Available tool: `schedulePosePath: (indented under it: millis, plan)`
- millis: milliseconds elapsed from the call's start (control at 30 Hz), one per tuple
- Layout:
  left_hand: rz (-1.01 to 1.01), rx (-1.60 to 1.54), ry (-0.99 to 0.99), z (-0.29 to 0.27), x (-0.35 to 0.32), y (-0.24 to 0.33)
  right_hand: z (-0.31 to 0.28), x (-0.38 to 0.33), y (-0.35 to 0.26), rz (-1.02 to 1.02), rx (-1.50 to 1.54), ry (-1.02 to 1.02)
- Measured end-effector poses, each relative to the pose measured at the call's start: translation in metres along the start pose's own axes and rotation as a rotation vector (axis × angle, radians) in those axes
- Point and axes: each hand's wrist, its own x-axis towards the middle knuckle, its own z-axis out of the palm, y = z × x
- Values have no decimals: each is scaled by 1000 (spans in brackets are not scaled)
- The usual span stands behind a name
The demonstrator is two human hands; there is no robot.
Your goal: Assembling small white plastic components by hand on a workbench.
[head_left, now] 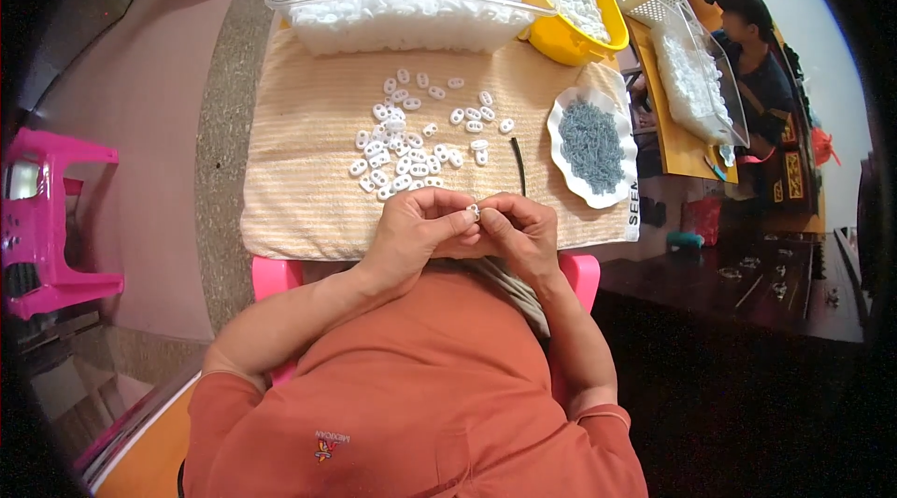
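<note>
At the near edge of the towel-covered table, my left hand (425, 229) and my right hand (519, 229) meet fingertip to fingertip. Both pinch a small white plastic piece (475, 211) between thumbs and forefingers; the fingers cover most of it. Just beyond them lies a loose scatter of white oval pieces (418, 164), each with two holes. A thin black stick (519, 166) rests on the towel beyond my right hand. To its right stands a white scalloped dish (559, 145) heaped with small dark grey parts (590, 148).
A clear bin (402, 20) full of white pieces stands at the table's far side, beside a yellow bowl (561, 48) of similar pieces. At the right, a person (752, 49) sits by another table with a clear tub (696, 92). A pink stool (56, 218) stands at left.
</note>
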Motion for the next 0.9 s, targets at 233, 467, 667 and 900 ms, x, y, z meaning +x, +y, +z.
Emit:
schedulePosePath:
  millis: [233, 467, 667, 900]
  plan:
    - [-36, -62, -18, 1, -1, 5, -13, 4, -12, -21, -63, -22]
    - [-46, -43, 76, 5, -4, 9, -19, 37, -23, -332, -702, 76]
    - [-44, -28, 71, 4, -4, 13, -7, 54, -12, -426, -1187, 189]
    - [-35, -40, 73, 4, -6, 13, -6, 61, -11, -390, -1138, 151]
